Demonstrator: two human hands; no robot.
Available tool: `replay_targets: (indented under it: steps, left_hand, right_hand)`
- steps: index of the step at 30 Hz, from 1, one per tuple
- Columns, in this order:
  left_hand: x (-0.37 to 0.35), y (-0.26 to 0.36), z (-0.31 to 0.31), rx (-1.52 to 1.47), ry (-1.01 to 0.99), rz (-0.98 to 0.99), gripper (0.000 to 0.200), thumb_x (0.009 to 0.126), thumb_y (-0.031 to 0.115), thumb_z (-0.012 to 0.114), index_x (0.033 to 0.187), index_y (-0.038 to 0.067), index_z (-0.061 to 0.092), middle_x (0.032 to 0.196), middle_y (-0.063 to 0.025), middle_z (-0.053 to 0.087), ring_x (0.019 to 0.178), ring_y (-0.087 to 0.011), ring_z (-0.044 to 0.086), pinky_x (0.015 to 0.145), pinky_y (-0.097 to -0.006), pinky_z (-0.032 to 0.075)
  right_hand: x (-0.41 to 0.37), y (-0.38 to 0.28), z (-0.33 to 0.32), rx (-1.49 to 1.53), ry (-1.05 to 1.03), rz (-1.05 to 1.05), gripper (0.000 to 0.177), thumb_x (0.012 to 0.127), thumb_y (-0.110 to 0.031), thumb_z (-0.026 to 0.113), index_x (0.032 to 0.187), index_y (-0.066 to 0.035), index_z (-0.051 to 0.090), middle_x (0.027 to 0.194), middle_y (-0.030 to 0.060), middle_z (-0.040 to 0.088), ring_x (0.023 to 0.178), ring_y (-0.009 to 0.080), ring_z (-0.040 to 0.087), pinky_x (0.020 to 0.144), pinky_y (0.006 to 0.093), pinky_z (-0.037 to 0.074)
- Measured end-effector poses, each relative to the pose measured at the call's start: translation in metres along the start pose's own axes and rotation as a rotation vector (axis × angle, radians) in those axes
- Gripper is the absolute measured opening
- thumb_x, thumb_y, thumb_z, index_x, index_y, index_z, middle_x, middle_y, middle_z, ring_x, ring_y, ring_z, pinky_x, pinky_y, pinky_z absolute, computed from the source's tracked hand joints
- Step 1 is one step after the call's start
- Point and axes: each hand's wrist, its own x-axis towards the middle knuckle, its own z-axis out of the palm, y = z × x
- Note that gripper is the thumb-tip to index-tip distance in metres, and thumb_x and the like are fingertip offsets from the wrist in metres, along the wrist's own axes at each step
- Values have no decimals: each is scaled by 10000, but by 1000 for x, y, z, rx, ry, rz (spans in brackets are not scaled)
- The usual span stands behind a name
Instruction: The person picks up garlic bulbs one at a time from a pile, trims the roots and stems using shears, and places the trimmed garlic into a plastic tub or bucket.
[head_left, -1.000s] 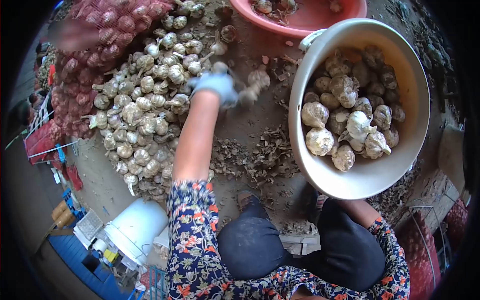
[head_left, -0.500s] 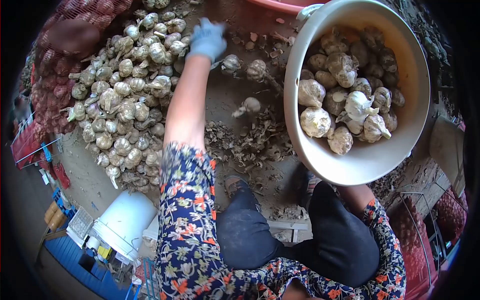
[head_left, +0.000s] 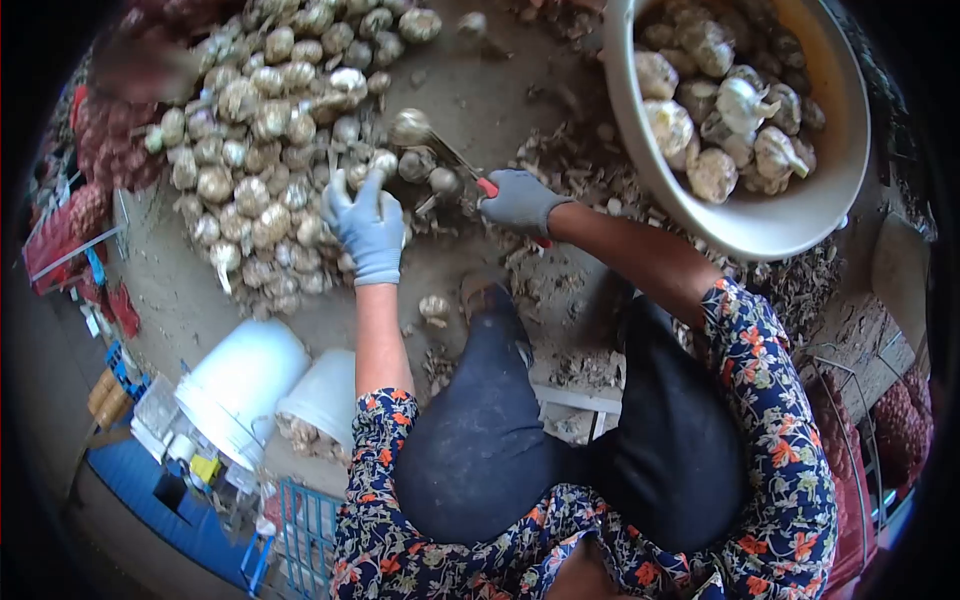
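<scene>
While the left hand spreads its fingers at the garlic, the right hand closes round red handles — mostly hidden.

The ground was evenly lit by soft daylight, the white bucket was washed pale, and the edges were bent and darkened by fisheye distortion.

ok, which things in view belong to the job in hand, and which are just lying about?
Job, judging by the hands:
garlic pile, at the left hand
red-handled tool, in the right hand
cream tub

Apparently lying about:
large white bucket
smaller white tub
yellow item
</scene>
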Motion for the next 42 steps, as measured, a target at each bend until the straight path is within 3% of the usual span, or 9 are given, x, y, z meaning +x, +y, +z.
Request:
replay_targets:
  steps: [10, 14, 16, 20, 22, 28, 34, 37, 42]
  left_hand:
    - [-210, 23, -5, -878, -379, -1315, 718, 783, 350, 725, 1303, -12, 388, 1204, -183, 491, 999, -297, 554, 874, -405, 464]
    - [-197, 5, 36, -991, -399, -1233, 765, 772, 341, 728, 1341, -16, 362, 1233, -211, 494, 1052, -284, 547, 869, -396, 472]
    - [-188, -12, 27, -248, -456, -154, 783, 745, 335, 727, 1347, -14, 369, 1072, -175, 592, 734, -166, 608, 680, -311, 522]
    - [-108, -2, -32, -551, -548, -656, 480, 795, 187, 666, 1230, 30, 538, 1149, -194, 594, 903, -301, 635, 796, -386, 501]
    - [-106, -27, -1, -198, -189, -255, 414, 795, 113, 622, 1197, 54, 542, 1135, -209, 570, 864, -352, 633, 747, -419, 513]
    - [-88, -1, 24, 25, -609, -455, 466, 796, 141, 579, 1249, 151, 470, 1163, -232, 486, 904, -435, 605, 748, -492, 507]
    - [-165, -35, 24, -414, -272, -152, 371, 746, 99, 586, 1113, 145, 616, 1039, -181, 585, 860, -352, 613, 769, -426, 507]
    - [-152, -42, -5, -896, -10, -835, 297, 836, 191, 618, 1103, 62, 589, 751, -96, 648, 661, -224, 639, 662, -335, 516]
    - [-95, -98, 12, -212, -208, -920, 569, 709, 425, 745, 1064, 5, 596, 991, -248, 658, 948, -373, 630, 831, -446, 482]
  right_hand:
    - [-97, 32, 18, 219, 12, 169, 348, 830, -293, 586, 1024, -11, 525, 954, 245, 619, 969, 396, 598, 840, 444, 459]
    - [-120, 54, 63, 252, -31, 132, 387, 824, -312, 609, 1064, -21, 524, 987, 254, 612, 979, 419, 579, 849, 436, 451]
    - [-127, 63, 66, 225, -72, 140, 400, 817, -318, 620, 1059, -18, 515, 985, 254, 609, 975, 422, 573, 842, 441, 449]
    - [-134, 68, 65, 118, -120, 209, 432, 797, -331, 640, 1069, -21, 508, 1002, 258, 606, 996, 431, 565, 853, 442, 447]
    - [-137, 74, 73, 100, -142, 190, 430, 790, -329, 648, 1061, -24, 511, 1019, 258, 602, 1017, 431, 559, 862, 438, 445]
    - [-120, 90, 80, 83, -271, 147, 372, 804, -263, 643, 1052, -11, 528, 939, 151, 628, 878, 294, 610, 775, 384, 472]
    - [-129, 116, 49, 628, 322, 432, 170, 840, -185, 611, 940, -73, 532, 687, 33, 536, 604, 137, 531, 547, 304, 449]
    - [-137, 134, 35, 805, 516, 509, 169, 811, -182, 596, 902, -53, 535, 634, 68, 549, 501, 224, 554, 436, 342, 432]
    - [-150, 127, 38, 718, 477, 491, 163, 814, -178, 591, 886, -39, 546, 652, 64, 561, 523, 211, 556, 461, 327, 438]
